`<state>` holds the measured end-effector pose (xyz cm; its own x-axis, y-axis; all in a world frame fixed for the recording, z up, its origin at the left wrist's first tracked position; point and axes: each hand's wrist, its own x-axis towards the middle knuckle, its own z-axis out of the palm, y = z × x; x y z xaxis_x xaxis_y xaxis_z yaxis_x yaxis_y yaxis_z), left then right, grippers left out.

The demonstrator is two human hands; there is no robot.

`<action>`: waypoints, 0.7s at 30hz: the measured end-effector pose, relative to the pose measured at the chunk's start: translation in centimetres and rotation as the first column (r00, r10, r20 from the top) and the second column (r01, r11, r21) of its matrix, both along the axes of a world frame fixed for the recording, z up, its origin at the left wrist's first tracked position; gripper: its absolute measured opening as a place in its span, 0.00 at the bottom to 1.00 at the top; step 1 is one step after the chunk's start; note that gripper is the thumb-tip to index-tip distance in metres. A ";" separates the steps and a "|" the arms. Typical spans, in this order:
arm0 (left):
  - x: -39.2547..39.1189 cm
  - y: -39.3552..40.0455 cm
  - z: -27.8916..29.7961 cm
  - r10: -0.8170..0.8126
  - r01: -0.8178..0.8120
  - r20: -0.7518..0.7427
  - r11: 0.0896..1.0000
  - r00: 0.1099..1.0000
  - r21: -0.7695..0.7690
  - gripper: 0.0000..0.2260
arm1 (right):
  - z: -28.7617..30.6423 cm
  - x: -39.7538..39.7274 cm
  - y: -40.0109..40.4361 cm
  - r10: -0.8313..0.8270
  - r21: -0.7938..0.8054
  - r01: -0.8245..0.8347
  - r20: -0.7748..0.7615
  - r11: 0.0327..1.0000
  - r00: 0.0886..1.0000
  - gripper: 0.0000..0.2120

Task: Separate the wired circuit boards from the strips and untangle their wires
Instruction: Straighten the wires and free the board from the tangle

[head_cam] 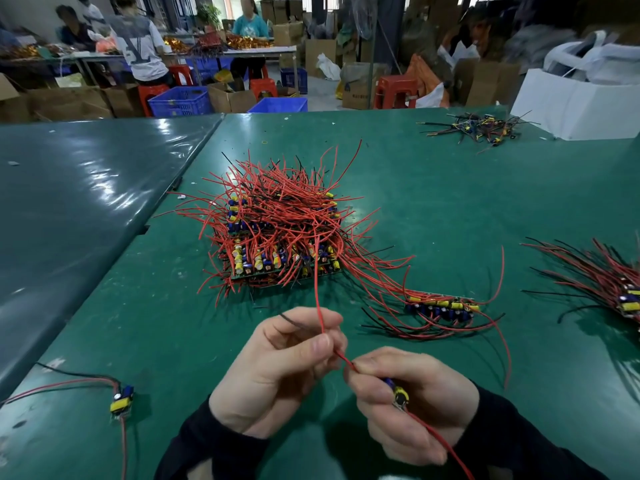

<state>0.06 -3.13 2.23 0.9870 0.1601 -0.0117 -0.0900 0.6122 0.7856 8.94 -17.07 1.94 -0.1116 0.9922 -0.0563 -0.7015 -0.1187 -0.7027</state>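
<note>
Head view, looking down over a green tabletop (433, 209). Near the bottom centre, the right hand (412, 400) is curled round a small circuit board (398, 393) with blue and yellow parts, thumb on top; a red wire runs from the board down past the wrist. The left hand (277, 368) pinches another red wire (317, 299) between thumb and forefinger, just beside the right hand — this wire rises away from the hands toward the big pile (280, 230) in the middle of the tabletop. A short black wire end (291, 322) pokes out above the left fingers.

The pile is a stack of board strips, green edges showing at the front, buried under a tangle of red and black wires. To its right lies a single strip (443, 308) of boards with its wires trailing to both sides. At the far right edge sits another bundle of wired boards (609, 282), partly cut off. One separated board (122, 401) lies at the lower left, its red and black wires running off the left edge. At the far right of the tabletop — a small heap of dark wires (478, 128) beside a white box (581, 105). Beyond, people sit at other tables among cardboard boxes, blue crates and red stools.
</note>
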 end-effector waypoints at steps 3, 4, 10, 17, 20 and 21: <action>0.2 -0.4 0.1 0.152 -0.151 -0.015 0.986 0.988 0.069 0.22 | 0.2 0.0 0.1 0.026 0.044 -0.026 -0.016 0.999 1.000 0.14; 0.3 -0.4 0.1 0.205 -0.203 -0.008 0.975 0.979 0.088 0.22 | 0.2 0.0 0.1 0.025 0.055 -0.024 -0.020 0.998 0.999 0.13; 0.8 -0.9 -0.1 0.518 -0.525 0.109 0.797 0.848 0.298 0.06 | -0.4 0.1 0.4 -0.216 -0.012 0.221 0.168 0.975 0.962 0.15; 0.9 -0.2 0.2 0.457 -0.429 -0.141 0.883 0.878 0.190 0.05 | -0.3 -0.1 0.6 -0.303 0.031 0.317 0.402 0.948 0.864 0.14; 1.0 0.2 0.0 0.450 -0.431 -0.208 0.893 0.869 0.130 0.07 | -0.9 -0.3 0.4 -0.356 0.097 0.436 0.745 0.895 0.564 0.15; 1.0 0.3 -0.1 0.435 -0.425 -0.237 0.900 0.869 0.094 0.11 | -1.1 -0.3 0.4 -0.361 0.146 0.459 0.831 0.876 0.424 0.15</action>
